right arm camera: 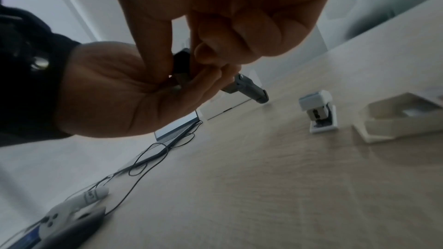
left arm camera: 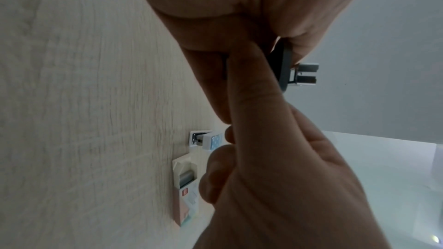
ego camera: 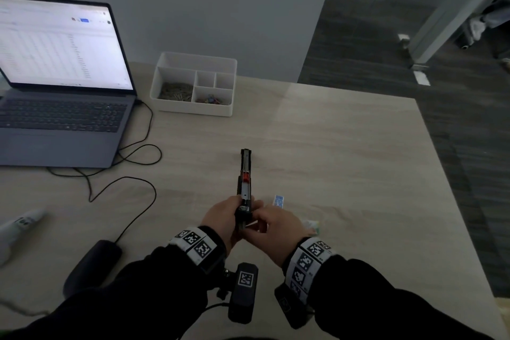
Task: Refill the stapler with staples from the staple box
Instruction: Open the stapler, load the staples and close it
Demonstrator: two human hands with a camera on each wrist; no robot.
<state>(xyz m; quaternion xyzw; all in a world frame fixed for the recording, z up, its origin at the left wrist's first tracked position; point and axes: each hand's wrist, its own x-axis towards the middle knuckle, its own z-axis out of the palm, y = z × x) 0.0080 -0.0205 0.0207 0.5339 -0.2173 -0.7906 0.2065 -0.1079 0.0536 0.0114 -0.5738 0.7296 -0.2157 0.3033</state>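
Observation:
A black stapler is folded open and points away from me above the table. My left hand grips its near end from the left. My right hand pinches the same end from the right. In the left wrist view the stapler's metal tip sticks out past my left hand, and a finger of my right hand reaches up to it. The open staple box lies on the table with grey staples showing; in the head view the box is mostly hidden behind my right hand.
A small white and blue stapler stands just right of my hands. An open laptop with loose black cables fills the left. A white organiser tray sits at the back. A white controller lies near left. The table's edge runs along the right.

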